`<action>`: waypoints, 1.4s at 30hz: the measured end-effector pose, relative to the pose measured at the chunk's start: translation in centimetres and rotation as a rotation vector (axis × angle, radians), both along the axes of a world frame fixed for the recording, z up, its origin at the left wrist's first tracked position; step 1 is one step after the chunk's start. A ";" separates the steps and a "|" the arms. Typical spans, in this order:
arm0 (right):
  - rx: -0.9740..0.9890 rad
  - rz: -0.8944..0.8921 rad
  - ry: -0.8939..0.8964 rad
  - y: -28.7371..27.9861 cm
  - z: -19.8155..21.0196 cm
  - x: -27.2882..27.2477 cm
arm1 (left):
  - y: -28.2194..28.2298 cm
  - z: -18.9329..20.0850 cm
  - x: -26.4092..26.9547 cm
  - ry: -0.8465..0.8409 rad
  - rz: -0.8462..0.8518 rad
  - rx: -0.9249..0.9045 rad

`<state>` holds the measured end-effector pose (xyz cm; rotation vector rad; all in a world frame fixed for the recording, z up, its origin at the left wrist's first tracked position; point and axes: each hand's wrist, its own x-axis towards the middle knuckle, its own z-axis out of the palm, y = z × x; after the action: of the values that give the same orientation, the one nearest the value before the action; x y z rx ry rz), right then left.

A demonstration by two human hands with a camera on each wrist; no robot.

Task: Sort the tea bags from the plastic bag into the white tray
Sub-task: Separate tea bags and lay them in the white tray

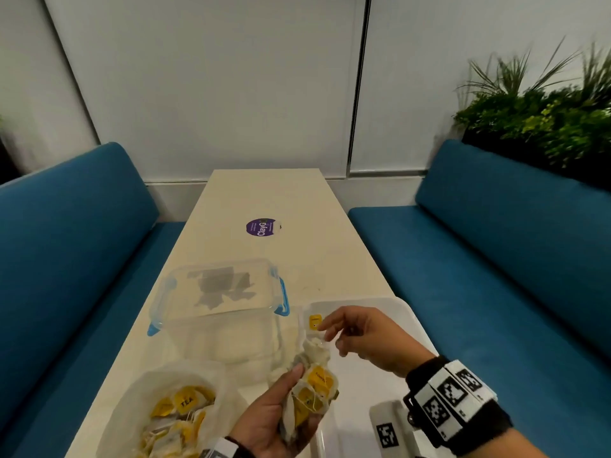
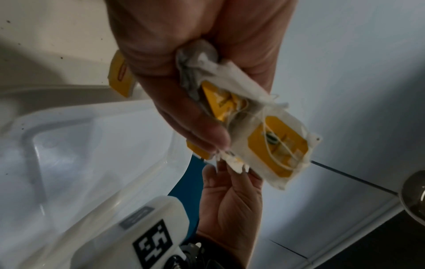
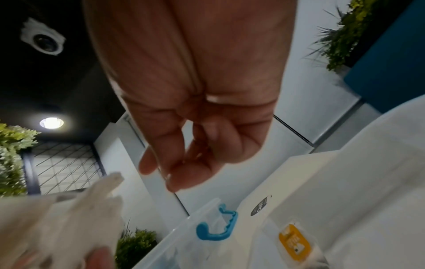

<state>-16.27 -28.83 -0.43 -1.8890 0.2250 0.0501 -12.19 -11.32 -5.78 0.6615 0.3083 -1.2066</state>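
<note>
My left hand (image 1: 292, 386) grips a bunch of white tea bags (image 1: 312, 388) with yellow tags, raised over the near left corner of the white tray (image 1: 401, 304). In the left wrist view its fingers (image 2: 197, 127) curl round the tea bags (image 2: 273, 145). My right hand (image 1: 325, 330) hovers over the tray by the top of the bunch, its fingers (image 3: 174, 167) loosely curled with nothing between them. One tea bag (image 1: 315, 322) (image 3: 294, 243) lies in the tray's far left corner. The plastic bag (image 1: 172, 411) with several more tea bags lies at the near left.
A clear lidded container (image 1: 218, 292) with blue clips (image 3: 216, 232) stands left of the tray. A purple sticker (image 1: 263, 226) marks the table's middle. Blue benches (image 1: 496, 259) flank the table, with plants (image 1: 545, 117) behind the right one.
</note>
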 end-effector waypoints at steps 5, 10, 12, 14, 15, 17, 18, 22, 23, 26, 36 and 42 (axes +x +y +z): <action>0.067 -0.008 0.063 0.6 -0.3 -1.0 | -0.2 -0.4 -0.8 -0.082 -0.065 0.043; 0.014 -0.020 0.105 1.4 -0.3 -2.4 | -0.2 -0.3 -1.2 -0.149 -0.035 0.050; -0.083 -0.021 0.094 1.8 -0.5 -2.5 | -0.1 -0.4 -1.2 -0.175 -0.014 0.049; -0.048 -0.071 0.051 1.9 -0.7 -2.4 | -0.1 -0.5 -1.2 -0.186 0.016 0.063; -0.013 -0.096 0.031 2.0 -0.7 -2.4 | 0.0 -0.6 -1.1 -0.188 0.020 0.083; 0.016 -0.133 0.010 2.1 -0.7 -2.3 | 0.2 -0.6 -1.1 -0.195 0.026 0.112; 0.005 -0.142 0.006 2.2 -0.6 -2.3 | 0.3 -0.5 -1.0 -0.198 0.032 0.111; 0.016 -0.185 -0.036 2.4 -0.4 -2.3 | 0.9 -0.6 -0.9 -0.213 0.048 0.084; 0.022 -0.195 -0.043 2.4 -0.3 -2.3 | 1.0 -0.7 -0.9 -0.213 0.046 0.079; 0.010 -0.197 -0.061 2.6 -0.1 -2.3 | 1.2 -1.0 -0.7 -0.218 0.041 0.076; 0.146 -0.292 -0.174 1.1 1.2 -2.7 | 1.9 -2.4 0.1 -0.184 0.021 0.160; 0.109 -0.315 -0.117 0.5 0.6 -2.7 | 2.0 -2.0 0.2 -0.161 0.037 0.103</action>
<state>-19.01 -28.31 0.12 -1.7229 0.4278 -0.2566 -11.94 -9.33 -7.78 0.8345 0.2474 -1.1000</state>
